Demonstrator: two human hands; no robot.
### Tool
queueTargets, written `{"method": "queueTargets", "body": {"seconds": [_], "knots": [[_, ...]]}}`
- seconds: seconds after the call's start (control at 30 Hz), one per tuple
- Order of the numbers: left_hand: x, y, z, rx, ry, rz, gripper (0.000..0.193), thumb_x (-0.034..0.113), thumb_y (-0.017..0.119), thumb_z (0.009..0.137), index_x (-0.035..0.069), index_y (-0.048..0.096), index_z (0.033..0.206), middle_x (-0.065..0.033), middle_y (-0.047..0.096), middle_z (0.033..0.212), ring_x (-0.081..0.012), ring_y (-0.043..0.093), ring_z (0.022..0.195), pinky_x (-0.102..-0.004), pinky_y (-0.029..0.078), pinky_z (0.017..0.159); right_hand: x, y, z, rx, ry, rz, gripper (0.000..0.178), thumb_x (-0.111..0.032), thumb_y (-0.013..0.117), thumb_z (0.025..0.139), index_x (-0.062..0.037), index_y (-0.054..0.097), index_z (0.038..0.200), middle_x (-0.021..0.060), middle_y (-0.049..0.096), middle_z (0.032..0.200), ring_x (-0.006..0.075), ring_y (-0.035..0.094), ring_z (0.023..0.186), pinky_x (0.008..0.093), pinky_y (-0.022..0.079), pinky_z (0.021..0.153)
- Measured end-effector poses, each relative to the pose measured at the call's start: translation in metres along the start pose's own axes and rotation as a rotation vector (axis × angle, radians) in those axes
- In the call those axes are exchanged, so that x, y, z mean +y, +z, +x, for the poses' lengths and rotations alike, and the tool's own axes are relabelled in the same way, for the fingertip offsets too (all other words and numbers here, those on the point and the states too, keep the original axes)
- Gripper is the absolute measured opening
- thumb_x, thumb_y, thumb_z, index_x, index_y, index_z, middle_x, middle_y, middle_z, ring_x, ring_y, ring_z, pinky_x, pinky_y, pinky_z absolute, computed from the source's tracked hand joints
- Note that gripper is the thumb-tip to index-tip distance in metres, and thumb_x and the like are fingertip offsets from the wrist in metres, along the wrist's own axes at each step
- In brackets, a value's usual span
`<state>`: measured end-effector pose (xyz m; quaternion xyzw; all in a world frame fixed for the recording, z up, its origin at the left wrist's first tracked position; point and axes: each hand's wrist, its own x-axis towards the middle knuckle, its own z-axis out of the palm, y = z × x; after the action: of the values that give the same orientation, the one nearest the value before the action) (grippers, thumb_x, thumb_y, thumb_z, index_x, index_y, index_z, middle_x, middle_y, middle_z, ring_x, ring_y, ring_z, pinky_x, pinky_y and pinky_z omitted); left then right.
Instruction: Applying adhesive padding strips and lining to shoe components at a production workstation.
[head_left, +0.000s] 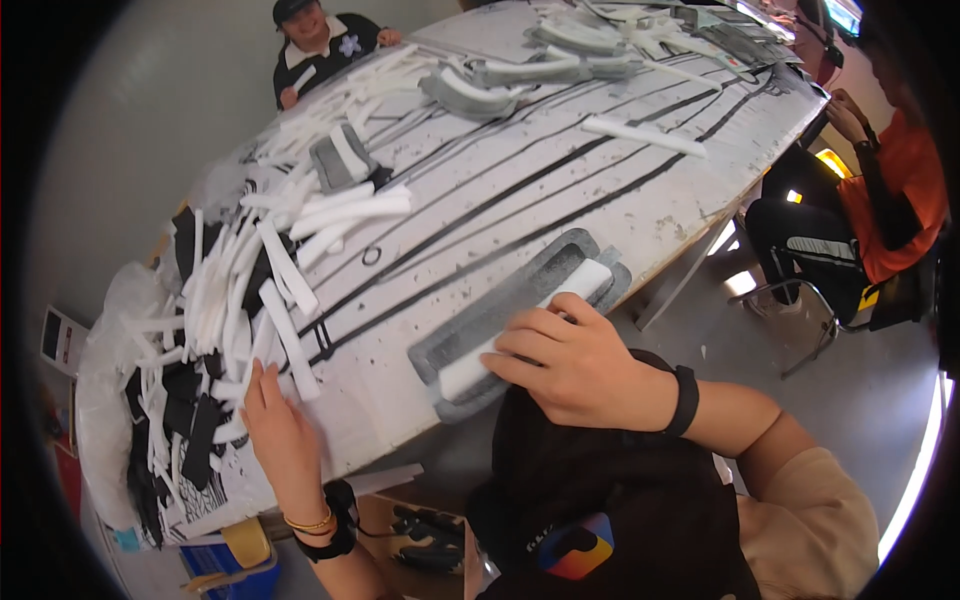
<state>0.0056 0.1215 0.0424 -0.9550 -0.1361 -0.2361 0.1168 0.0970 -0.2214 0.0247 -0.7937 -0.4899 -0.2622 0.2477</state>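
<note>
Near the table's front edge lies a long grey moulded piece [455,338] with a hollow along it. Beside that hollow, a white foam strip [462,374] rests lengthwise on the grey material. My right hand [575,360] is closed over the middle of this strip, its fingers bent across it and hiding part of it. My left hand [283,432] reaches to the pile of white foam strips [225,300] at the left, fingers stretched out and close together. Its fingertips meet the end of one strip; whether they grip it is unclear.
Black pieces [203,440] and clear plastic bags [110,390] lie at the table's left end. More grey pieces with white strips [470,92] lie farther back. One person [322,45] stands across the table; another in orange [905,190] sits at right.
</note>
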Motion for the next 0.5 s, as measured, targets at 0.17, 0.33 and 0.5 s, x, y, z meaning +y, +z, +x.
{"method": "queueTargets", "body": {"seconds": [0.17,0.33,0.5], "knots": [[0.085,-0.035,-0.001,-0.010,0.094,-0.904,0.023,0.005,0.061,0.093,-0.001,0.065,0.115,-0.0173,0.069,0.109,-0.0354,0.066,0.098,-0.0374,0.050,0.091,-0.004,0.006,-0.004,-0.020,0.040,-0.034,0.034,-0.006,0.066,0.071,-0.0070,0.067,0.105,0.0041,0.061,0.102,0.0213,0.059,0.103,0.0359,0.041,0.083],[0.108,-0.021,-0.003,0.004,0.178,-0.986,0.023,0.007,0.072,0.087,0.001,0.066,0.108,-0.0148,0.068,0.101,-0.0318,0.066,0.091,-0.0366,0.051,0.084,-0.006,0.009,-0.009,-0.002,0.016,-0.077,0.042,-0.002,0.067,0.066,-0.0069,0.067,0.107,0.0057,0.064,0.110,0.0223,0.060,0.109,0.0374,0.043,0.084],[0.110,-0.007,0.007,0.007,-0.003,-0.809,0.015,0.014,0.077,0.084,0.004,0.065,0.085,-0.0094,0.060,0.090,-0.0283,0.057,0.090,-0.0388,0.042,0.080,-0.008,0.009,-0.010,-0.008,0.036,-0.069,0.044,-0.003,0.068,0.065,-0.0082,0.068,0.109,0.0061,0.064,0.111,0.0230,0.060,0.110,0.0382,0.043,0.086]]}}
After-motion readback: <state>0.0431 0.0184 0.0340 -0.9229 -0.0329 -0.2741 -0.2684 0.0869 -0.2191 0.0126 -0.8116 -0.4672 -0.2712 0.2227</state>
